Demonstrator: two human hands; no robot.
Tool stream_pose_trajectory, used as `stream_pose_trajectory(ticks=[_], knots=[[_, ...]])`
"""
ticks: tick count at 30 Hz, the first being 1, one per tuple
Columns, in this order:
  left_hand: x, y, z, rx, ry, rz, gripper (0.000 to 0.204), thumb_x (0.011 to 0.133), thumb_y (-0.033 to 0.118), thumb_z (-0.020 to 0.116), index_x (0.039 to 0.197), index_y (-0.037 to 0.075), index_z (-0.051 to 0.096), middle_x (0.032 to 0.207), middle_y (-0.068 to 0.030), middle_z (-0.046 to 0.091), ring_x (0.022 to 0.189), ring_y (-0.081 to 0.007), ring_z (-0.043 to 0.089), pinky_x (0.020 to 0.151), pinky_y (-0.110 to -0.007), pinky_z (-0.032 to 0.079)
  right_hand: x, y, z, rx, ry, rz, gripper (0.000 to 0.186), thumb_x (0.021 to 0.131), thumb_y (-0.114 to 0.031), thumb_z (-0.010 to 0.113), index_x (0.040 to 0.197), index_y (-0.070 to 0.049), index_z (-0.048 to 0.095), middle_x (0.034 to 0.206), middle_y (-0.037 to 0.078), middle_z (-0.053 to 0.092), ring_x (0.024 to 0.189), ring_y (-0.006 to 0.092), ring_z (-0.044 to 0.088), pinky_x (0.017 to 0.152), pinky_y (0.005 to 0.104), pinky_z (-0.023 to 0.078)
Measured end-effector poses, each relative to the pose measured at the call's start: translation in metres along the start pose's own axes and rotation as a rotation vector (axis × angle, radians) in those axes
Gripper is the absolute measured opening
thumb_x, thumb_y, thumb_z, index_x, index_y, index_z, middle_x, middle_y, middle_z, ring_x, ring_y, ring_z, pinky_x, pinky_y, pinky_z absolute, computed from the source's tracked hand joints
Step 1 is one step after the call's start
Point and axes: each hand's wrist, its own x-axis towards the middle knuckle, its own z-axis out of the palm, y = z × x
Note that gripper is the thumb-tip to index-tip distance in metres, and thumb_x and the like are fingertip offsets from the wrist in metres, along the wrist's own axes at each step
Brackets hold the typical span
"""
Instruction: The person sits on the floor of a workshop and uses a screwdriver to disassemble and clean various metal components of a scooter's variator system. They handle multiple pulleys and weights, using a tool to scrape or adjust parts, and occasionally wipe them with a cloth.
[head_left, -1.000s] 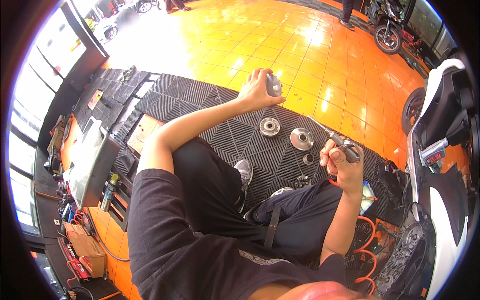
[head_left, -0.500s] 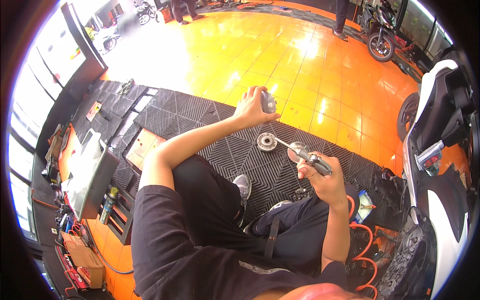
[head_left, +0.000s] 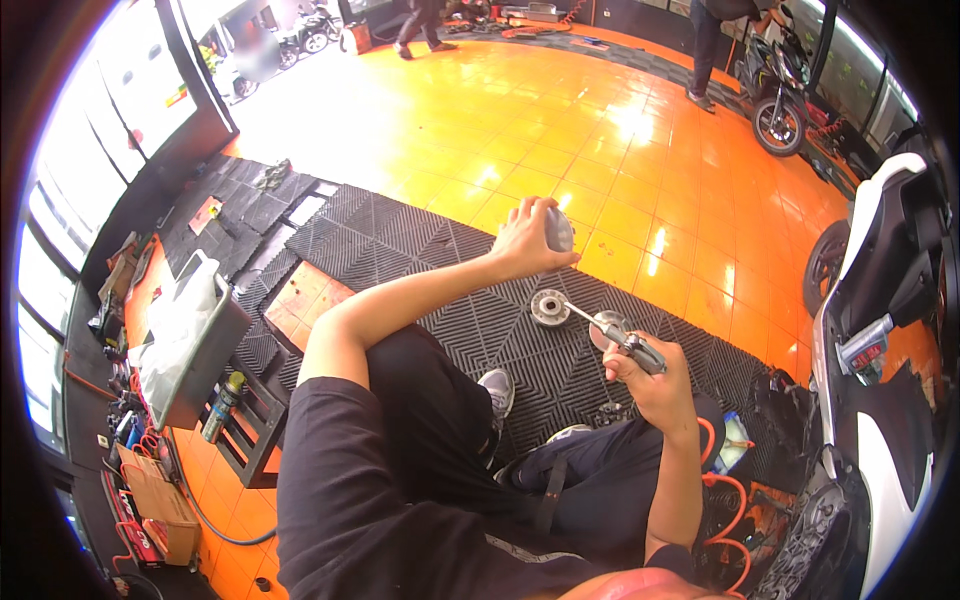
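Observation:
My left hand (head_left: 524, 238), arm stretched forward, grips a round grey metal part (head_left: 560, 232) by its edge above the far rim of the black mat. In my right hand (head_left: 662, 385) is a grey air blow gun (head_left: 643, 354), its thin nozzle pointing forward and left. Below the nozzle tip a ring-shaped metal part (head_left: 549, 308) with a central hole lies on the mat. A second round metal part (head_left: 604, 328) shows behind the gun, partly covered by it. Closer to my legs sits a small dark metal piece (head_left: 611, 412), too small to make out.
Black ribbed mat (head_left: 450, 335) covers the floor around my feet, with shiny orange tiles beyond. At right stands a partly dismantled white scooter (head_left: 890, 430); an orange coiled hose (head_left: 735, 510) hangs near my right arm. A grey bin (head_left: 205, 350) and spray can (head_left: 222, 408) are left.
The view has shifted, so the scene sits slightly lower and further right. Both hands keep their holds, with the blow gun still pointing forward and left.

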Motion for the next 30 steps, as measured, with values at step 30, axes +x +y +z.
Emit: stream_pose_trajectory(ticks=[30], knots=[[-0.005,-0.002,-0.009,-0.019,0.0,-0.04,0.098,0.065,0.051,0.08,0.14,0.005,0.036,0.139,-0.0221,0.037,0.126,-0.042,0.04,0.102,-0.057,0.036,0.005,-0.009,0.009,-0.02,0.014,0.007,0.019,0.087,-0.016,0.072,0.086,0.002,0.066,0.07,0.004,0.065,0.068,0.0108,0.062,0.065,0.0267,0.049]])
